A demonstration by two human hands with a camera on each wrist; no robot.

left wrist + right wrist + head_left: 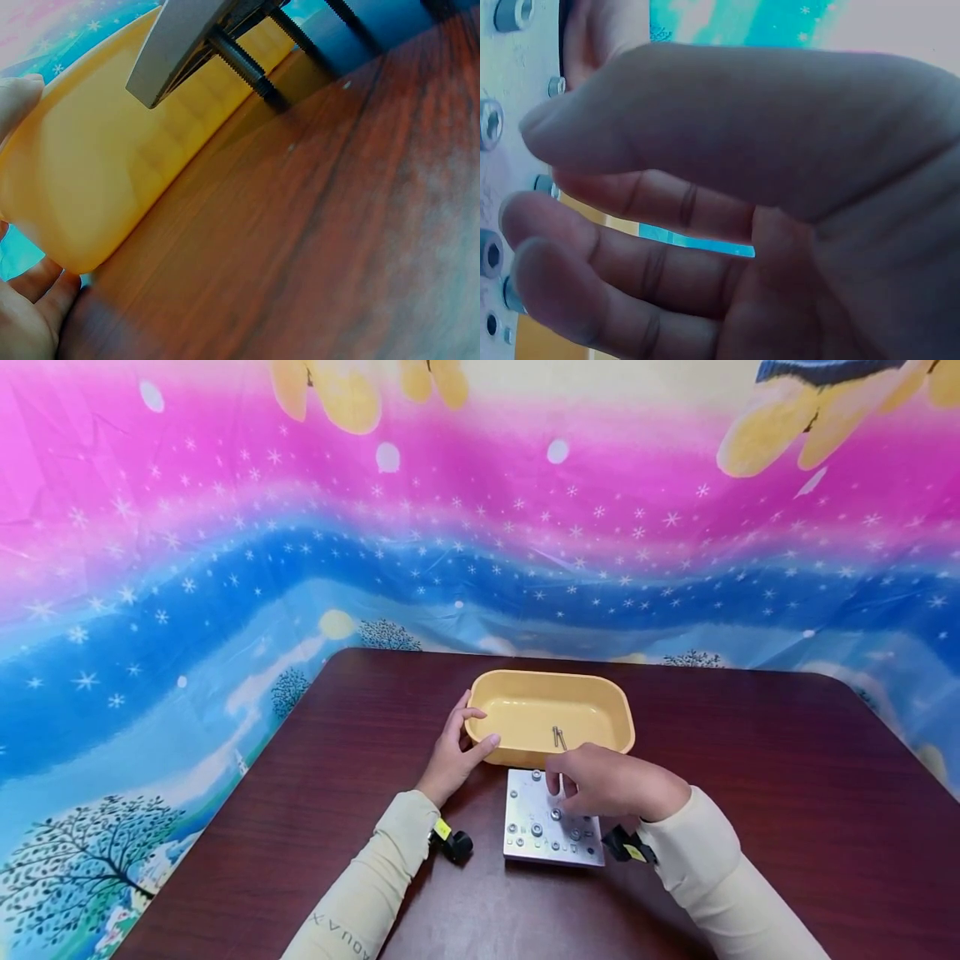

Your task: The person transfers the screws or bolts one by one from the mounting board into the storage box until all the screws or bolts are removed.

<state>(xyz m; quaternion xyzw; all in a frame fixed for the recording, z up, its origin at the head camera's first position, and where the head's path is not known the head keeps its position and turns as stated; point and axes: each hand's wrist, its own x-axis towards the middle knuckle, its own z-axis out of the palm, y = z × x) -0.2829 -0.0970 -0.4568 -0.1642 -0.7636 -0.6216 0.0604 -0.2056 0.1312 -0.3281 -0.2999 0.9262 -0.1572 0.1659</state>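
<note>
My left hand (452,747) grips the left end of a yellow plastic bin (630,727), thumb over the near rim and fingers along the end wall. In the left wrist view, its fingers flank the bin's wall (112,150). My right hand (611,781) hovers over a silver metal plate (525,814) studded with socket-head bolts. Its fingertips point down near a bolt (556,814), with a gap between thumb and index finger. The right wrist view has thumb (585,135) and loosely bent fingers beside bolt heads (489,124). Nothing shows in that hand.
Two small screws (558,737) lie inside the bin near its front wall. Threaded bolt shanks (240,61) stick out under the plate, which is raised above the dark wooden table (772,777). A printed snowy cloth (480,527) hangs behind the table.
</note>
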